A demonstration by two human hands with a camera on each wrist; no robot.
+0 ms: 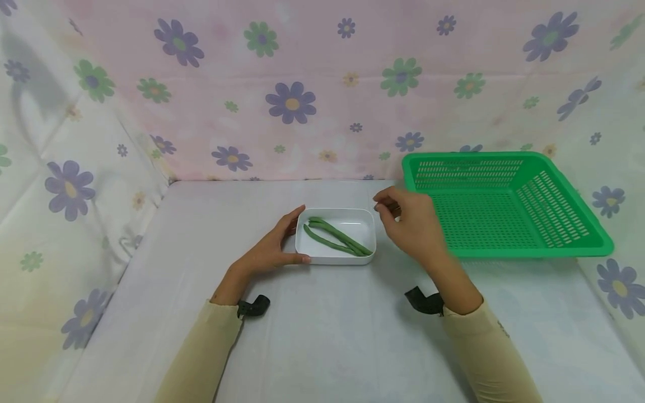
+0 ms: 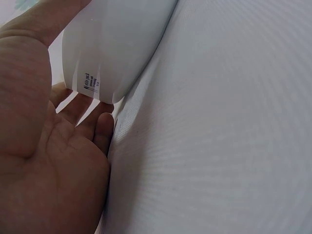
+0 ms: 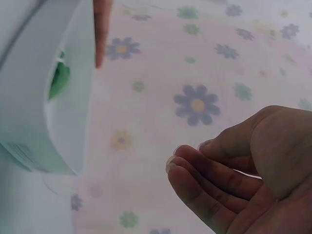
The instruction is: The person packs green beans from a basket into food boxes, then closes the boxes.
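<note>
A small white rectangular dish (image 1: 335, 261) stands on the table in the head view, with a few long green beans (image 1: 325, 242) lying across its bottom. My left hand (image 1: 269, 246) holds the dish at its left end, thumb along the near wall and fingers round the far left corner. Small print (image 2: 90, 82) shows on the dish wall in the left wrist view. Just right of the dish, my right hand (image 1: 415, 226) is raised with nothing between its bent fingers. In the right wrist view its fingertips (image 3: 173, 163) are loosely together, apart from the dish.
A large green plastic basket (image 1: 504, 252) with slotted walls stands at the right, close beyond my right hand. White cloth covers the table (image 1: 322, 336). Flowered curtains (image 1: 322, 140) hang at the back and both sides. A black wrist mount sits on each forearm.
</note>
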